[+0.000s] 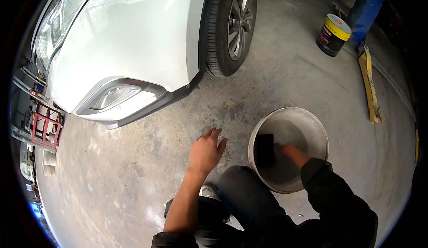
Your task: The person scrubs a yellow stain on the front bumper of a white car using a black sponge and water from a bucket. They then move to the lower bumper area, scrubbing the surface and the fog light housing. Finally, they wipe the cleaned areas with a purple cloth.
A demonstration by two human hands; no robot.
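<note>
My left hand point(207, 150) hangs over the concrete floor in front of my knee, thumb apart from the loosely bent fingers, with nothing in it. My right hand point(290, 151) reaches down into a round whitish bucket point(324, 136) holding murky grey water. Its fingers are below the surface, so their grip is hidden. Just left of that hand, inside the bucket, is a black rectangular block point(264, 150); what it is made of does not show, nor whether the fingers touch it.
A white car's front corner point(133, 34) and front wheel point(229, 27) stand ahead. At the far right are a black and yellow pail point(334, 35), a blue post point(366, 9) and a yellow bar point(368, 85). A red metal frame point(46, 125) stands far left.
</note>
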